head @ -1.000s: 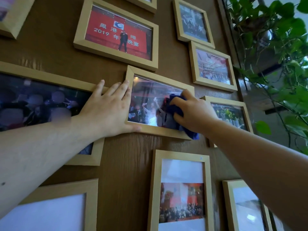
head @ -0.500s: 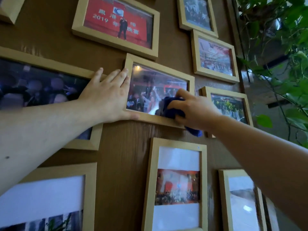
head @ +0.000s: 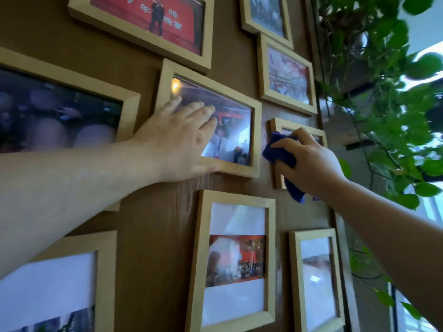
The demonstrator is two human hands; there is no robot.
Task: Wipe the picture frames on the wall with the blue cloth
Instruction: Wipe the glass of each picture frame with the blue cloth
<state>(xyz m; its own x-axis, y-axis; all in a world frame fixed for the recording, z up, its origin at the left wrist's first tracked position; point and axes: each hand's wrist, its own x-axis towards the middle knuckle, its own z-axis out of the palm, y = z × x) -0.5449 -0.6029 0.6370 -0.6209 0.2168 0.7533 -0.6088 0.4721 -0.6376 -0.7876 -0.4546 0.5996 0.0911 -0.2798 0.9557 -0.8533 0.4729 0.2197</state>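
Several light wooden picture frames hang on a brown wood-grain wall (head: pixel 153 236). My left hand (head: pixel 177 142) lies flat, fingers spread, over the glass and lower edge of the middle frame (head: pixel 256 140). My right hand (head: pixel 309 164) grips the bunched blue cloth (head: pixel 279 155) and presses it against the small frame (head: pixel 278 127) just right of the middle one, covering most of it. A tail of the cloth hangs below my palm.
A red-photo frame (head: pixel 206 56) hangs above, a large dark-photo frame (head: pixel 129 101) to the left, and upright frames (head: pixel 200 259) below. A leafy green trailing plant (head: pixel 388 121) hangs close on the right, beside a window.
My right hand has carried the cloth off the middle frame's glass to the small frame on its right. My left hand has slid from the frame's left edge onto its glass.
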